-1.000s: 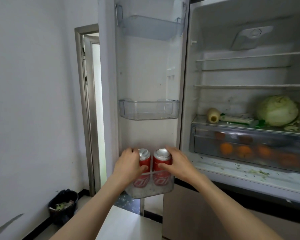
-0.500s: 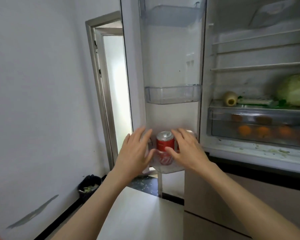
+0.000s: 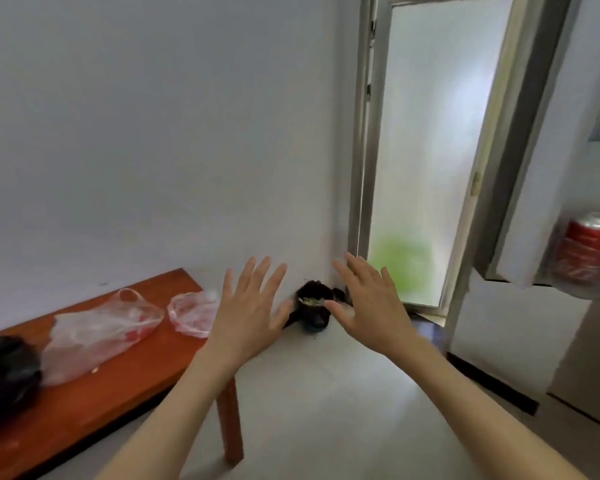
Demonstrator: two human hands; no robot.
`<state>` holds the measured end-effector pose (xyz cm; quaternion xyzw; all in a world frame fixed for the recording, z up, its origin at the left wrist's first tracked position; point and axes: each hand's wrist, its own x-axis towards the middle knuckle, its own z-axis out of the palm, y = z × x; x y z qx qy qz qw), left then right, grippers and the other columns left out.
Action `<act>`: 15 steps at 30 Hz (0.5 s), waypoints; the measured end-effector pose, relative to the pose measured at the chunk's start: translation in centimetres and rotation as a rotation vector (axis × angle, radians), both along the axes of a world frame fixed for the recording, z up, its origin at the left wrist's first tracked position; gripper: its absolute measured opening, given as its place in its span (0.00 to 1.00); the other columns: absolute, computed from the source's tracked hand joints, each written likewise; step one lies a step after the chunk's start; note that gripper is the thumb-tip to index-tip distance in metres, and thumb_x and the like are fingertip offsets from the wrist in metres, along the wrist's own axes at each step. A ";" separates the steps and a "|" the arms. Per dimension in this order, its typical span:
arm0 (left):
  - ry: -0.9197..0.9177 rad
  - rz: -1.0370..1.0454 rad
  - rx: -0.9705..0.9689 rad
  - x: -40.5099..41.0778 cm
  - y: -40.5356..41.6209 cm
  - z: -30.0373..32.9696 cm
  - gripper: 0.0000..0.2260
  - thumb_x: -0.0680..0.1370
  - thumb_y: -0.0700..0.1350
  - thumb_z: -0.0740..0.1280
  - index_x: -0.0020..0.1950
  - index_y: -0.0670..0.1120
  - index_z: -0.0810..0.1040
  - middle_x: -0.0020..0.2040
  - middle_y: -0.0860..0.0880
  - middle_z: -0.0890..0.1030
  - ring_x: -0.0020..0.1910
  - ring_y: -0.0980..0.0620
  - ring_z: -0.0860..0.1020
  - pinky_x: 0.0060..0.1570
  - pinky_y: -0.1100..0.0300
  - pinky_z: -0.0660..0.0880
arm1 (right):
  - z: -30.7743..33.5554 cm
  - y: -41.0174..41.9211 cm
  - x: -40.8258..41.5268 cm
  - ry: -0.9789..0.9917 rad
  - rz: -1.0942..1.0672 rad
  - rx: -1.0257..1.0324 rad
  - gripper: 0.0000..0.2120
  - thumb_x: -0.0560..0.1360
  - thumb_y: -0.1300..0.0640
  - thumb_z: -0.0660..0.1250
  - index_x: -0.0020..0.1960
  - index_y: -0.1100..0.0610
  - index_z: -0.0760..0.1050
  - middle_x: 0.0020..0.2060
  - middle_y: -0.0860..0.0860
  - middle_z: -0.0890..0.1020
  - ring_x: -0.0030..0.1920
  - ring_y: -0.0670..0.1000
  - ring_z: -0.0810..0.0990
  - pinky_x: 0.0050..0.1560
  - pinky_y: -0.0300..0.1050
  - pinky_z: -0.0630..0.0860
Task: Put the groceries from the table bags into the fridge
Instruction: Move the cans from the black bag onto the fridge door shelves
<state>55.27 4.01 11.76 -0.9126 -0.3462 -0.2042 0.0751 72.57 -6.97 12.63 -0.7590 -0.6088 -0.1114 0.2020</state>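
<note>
No text, brand, number or sign can be read anywhere in this view. The red can (image 3: 591, 249) at the right edge, standing in the fridge door bin (image 3: 568, 271), carries pale markings on its side, perhaps lettering, but motion blur and the clear plastic in front of it leave them illegible. The pink-tinted plastic bag (image 3: 101, 332) on the desk (image 3: 94, 403) shows a red patch through its film; whether this is print cannot be told.
</note>
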 end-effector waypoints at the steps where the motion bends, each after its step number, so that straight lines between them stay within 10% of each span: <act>1: 0.004 0.040 -0.034 -2.8 0.8 -0.9 0.32 0.73 0.61 0.43 0.74 0.49 0.59 0.75 0.45 0.60 0.75 0.43 0.55 0.70 0.39 0.52 | -0.8 1.5 -2.3 0.007 0.037 -0.006 0.33 0.77 0.39 0.53 0.76 0.50 0.49 0.76 0.51 0.53 0.76 0.52 0.50 0.74 0.56 0.48; 15: -0.013 0.553 -0.328 -28.7 8.4 -12.1 0.29 0.78 0.62 0.46 0.76 0.51 0.48 0.77 0.49 0.49 0.76 0.49 0.43 0.73 0.47 0.44 | -10.4 18.7 -26.3 0.207 0.469 -0.206 0.32 0.77 0.42 0.57 0.76 0.49 0.49 0.76 0.51 0.53 0.76 0.53 0.50 0.75 0.54 0.50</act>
